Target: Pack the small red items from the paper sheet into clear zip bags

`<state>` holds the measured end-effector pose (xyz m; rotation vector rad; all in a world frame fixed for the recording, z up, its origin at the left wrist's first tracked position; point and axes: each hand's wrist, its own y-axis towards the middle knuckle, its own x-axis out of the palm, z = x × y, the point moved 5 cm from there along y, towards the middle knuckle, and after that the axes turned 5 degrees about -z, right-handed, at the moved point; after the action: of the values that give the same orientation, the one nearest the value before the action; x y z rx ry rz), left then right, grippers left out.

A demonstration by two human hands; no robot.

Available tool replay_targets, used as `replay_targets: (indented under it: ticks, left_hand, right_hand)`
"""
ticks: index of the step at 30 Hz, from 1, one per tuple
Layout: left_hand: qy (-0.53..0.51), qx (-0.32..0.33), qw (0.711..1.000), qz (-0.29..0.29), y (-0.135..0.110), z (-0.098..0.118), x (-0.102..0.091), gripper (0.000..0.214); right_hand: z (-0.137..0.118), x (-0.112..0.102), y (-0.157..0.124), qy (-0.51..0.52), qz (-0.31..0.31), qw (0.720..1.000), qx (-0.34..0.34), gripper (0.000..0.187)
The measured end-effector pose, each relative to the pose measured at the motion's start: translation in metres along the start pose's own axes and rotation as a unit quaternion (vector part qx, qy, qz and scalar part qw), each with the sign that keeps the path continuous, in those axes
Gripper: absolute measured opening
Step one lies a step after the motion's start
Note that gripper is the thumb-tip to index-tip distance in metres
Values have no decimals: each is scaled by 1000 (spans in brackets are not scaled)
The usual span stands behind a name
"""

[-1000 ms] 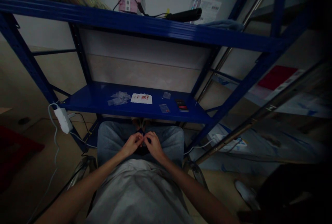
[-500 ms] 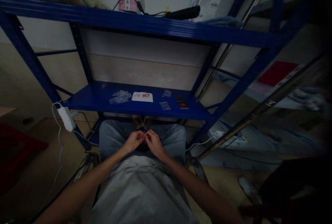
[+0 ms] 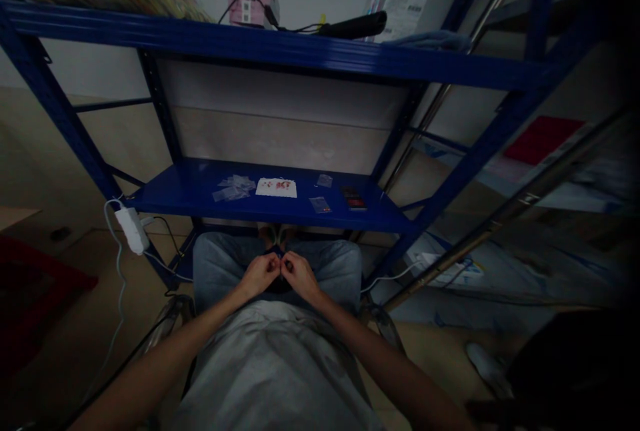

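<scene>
I sit with both hands together over my lap, just below the front edge of a blue metal shelf (image 3: 190, 194). My left hand (image 3: 260, 276) and my right hand (image 3: 299, 275) are closed in pinches, fingertips touching around something tiny that I cannot make out. On the shelf ahead lie several small clear plastic bags (image 3: 233, 188), a white card with small red pieces (image 3: 276, 187), two more little bags (image 3: 320, 203) and a dark flat box (image 3: 353, 198).
A white power adapter (image 3: 131, 229) with cables hangs off the shelf's left front corner. The upper shelf (image 3: 260, 48) carries a pink box, a black bar and a spray bottle. More racking and a red box (image 3: 537, 138) stand to the right. A shoe shows at bottom right.
My hands stay pinched together over my lap, shifting only slightly. The view has drifted a little.
</scene>
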<state>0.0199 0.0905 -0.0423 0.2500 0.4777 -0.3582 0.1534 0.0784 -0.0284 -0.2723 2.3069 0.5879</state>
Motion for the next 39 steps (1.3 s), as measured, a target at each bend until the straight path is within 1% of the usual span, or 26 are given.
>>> replay_targets:
  ticks: [2, 5, 7, 9, 12, 17, 21, 24, 26, 28, 30, 33, 35, 37, 39]
  left_hand:
    - [33, -7, 999, 14, -1, 3, -3, 4]
    - [73, -19, 996, 36, 0, 8, -6, 7]
    - [92, -23, 994, 49, 1, 12, -7, 6]
    - [105, -23, 993, 55, 1, 15, -7, 6]
    - [117, -22, 991, 57, 0, 18, -9, 8]
    - [126, -31, 988, 80, -2, 15, -22, 7]
    - [115, -27, 991, 68, 0, 13, -25, 6]
    - [69, -1, 995, 78, 3, 12, -27, 10]
    - [-1, 3, 995, 102, 6, 6, -28, 12]
    - [-72, -17, 990, 118, 9, -5, -27, 19]
    - [-120, -45, 985, 117, 12, -17, -23, 27]
    - [-169, -79, 977, 99, 14, -28, -15, 33]
    - [-209, -102, 970, 76, 13, -30, -11, 33]
    - [-246, -118, 960, 59, 11, -30, -10, 34]
    - [-277, -124, 951, 62, 9, -27, -11, 37]
  right_hand:
    - [3, -2, 0, -32, 11, 999, 20, 10]
    - [10, -7, 0, -76, 50, 994, 64, 10]
    - [14, -10, 1, -83, 64, 991, 83, 8]
    - [17, -9, 2, -60, 49, 993, 87, 7]
    - [18, -5, 3, -16, 16, 996, 81, 18]
    - [21, -4, 2, 19, 24, 994, 104, 12]
    - [25, 1, 3, 94, 21, 990, 108, 9]
    - [29, 5, 3, 179, 25, 977, 115, 14]
    - [29, 7, 3, 247, 37, 961, 121, 20]
    - [27, 9, 4, 313, 45, 941, 121, 25]
    - [22, 10, 4, 369, 43, 922, 112, 29]
    - [15, 13, 6, 436, 28, 893, 104, 32]
    - [16, 16, 5, 469, 31, 875, 118, 32]
    - [22, 17, 3, 480, 66, 863, 143, 31]
    - [32, 16, 0, 473, 115, 857, 166, 30]
